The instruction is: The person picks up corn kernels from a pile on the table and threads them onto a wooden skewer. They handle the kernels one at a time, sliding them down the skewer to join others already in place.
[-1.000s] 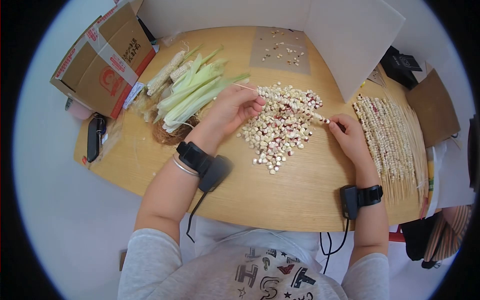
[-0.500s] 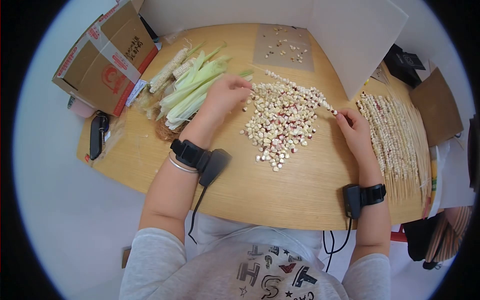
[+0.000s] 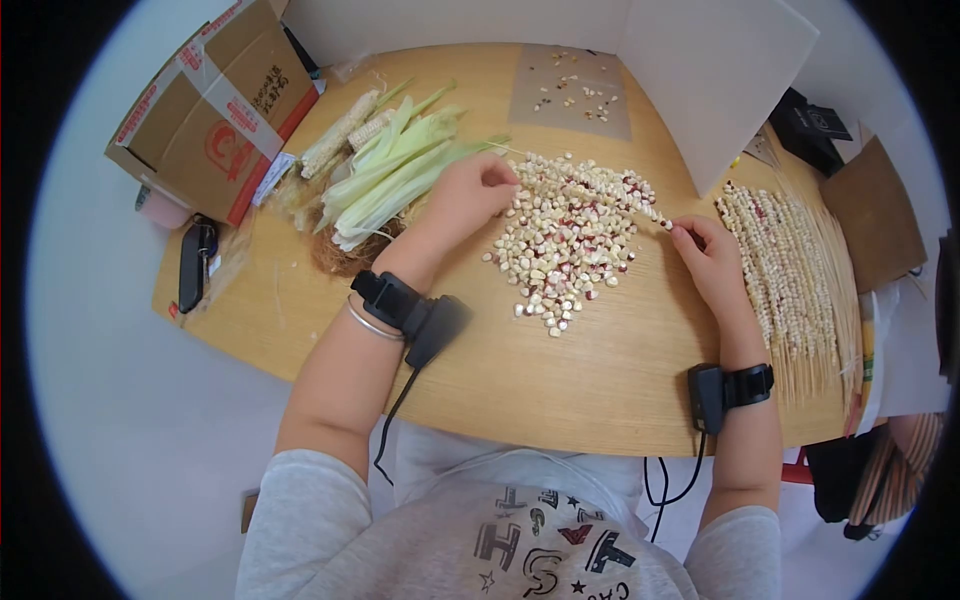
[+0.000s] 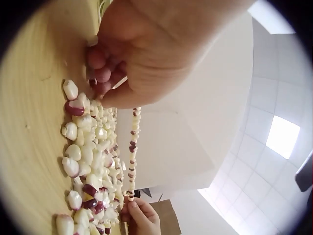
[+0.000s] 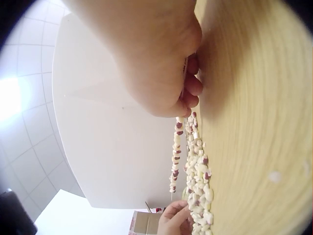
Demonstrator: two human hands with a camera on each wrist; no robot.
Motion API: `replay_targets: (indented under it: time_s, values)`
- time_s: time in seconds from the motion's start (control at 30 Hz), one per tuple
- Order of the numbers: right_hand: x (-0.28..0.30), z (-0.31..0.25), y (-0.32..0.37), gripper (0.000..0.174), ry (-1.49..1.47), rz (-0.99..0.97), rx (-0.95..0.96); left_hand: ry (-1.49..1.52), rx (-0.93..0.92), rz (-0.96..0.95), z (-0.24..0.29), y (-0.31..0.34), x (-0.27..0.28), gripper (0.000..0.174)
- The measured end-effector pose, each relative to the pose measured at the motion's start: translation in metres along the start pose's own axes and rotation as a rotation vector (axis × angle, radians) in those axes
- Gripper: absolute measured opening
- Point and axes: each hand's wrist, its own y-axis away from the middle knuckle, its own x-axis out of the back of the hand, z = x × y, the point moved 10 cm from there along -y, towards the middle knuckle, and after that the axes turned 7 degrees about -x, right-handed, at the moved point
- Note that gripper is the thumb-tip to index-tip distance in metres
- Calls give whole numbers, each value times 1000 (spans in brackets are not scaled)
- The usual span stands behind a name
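A bamboo skewer [image 5: 176, 152] threaded with white and dark red corn kernels slants above the kernel pile. My right hand [image 3: 710, 262] grips its near end, fingers curled and thumb against it. Its bare tip points up and left, past my left hand [image 3: 472, 194]. That hand is low at the left edge of the loose corn kernels [image 3: 560, 250], with its fingers bent inward. In the left wrist view, a pale kernel [image 4: 92, 40] and a dark one show among its fingers; the palm hides part of the grasp.
Finished kernel skewers [image 3: 780, 270] lie in rows at the right. Corn husks [image 3: 400, 185] and bare cobs are at the left, by a cardboard box [image 3: 215, 120]. A white panel [image 3: 715, 90] stands behind; scattered kernels lie on a grey sheet [image 3: 545, 115].
My left hand has left the skewer's tip, drawn back left, then come down to the pile's left edge. My right hand keeps its hold on the skewer, having shifted slightly right.
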Motion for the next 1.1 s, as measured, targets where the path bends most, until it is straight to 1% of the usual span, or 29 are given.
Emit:
replay_targets:
  time_s: [0.03, 0.1, 0.13, 0.2, 0.33, 0.4, 0.47, 0.6, 0.67, 1.03, 1.1]
  values:
    - [0, 1, -1, 20, -5, -7, -15, -2, -3, 3, 1, 0, 2, 9]
    - [0, 1, -1, 19, -10, -10, -29, 321, 146, 94, -12, 1, 9, 10]
    - [-1, 2, 0, 19, -22, -13, -37, 321, 143, 93, -13, 0, 10, 10]
    - [0, 1, -1, 19, -32, -14, -40, 513, 192, 195, -26, 1, 15, 20]
    - [-1, -5, 2, 19, 18, -21, -10, 551, 206, 186, -37, -1, 19, 14]
    - [-1, -9, 1, 19, 19, -12, 21, 632, 226, 230, -37, 0, 23, 15]
    - [-2, -6, 1, 19, 36, -33, -13, 659, 231, 253, -38, 1, 25, 16]
    - [-2, -7, 0, 19, 34, -33, -17, 720, 246, 292, -39, 2, 25, 18]
    - [-3, -8, 2, 19, 73, -31, 0, 723, 263, 294, -39, 2, 25, 18]
    - [-4, -9, 2, 19, 49, -39, 9, 741, 276, 274, -38, 3, 23, 20]
    - [-3, -10, 2, 19, 47, -36, 7, 783, 282, 272, -41, 2, 23, 21]
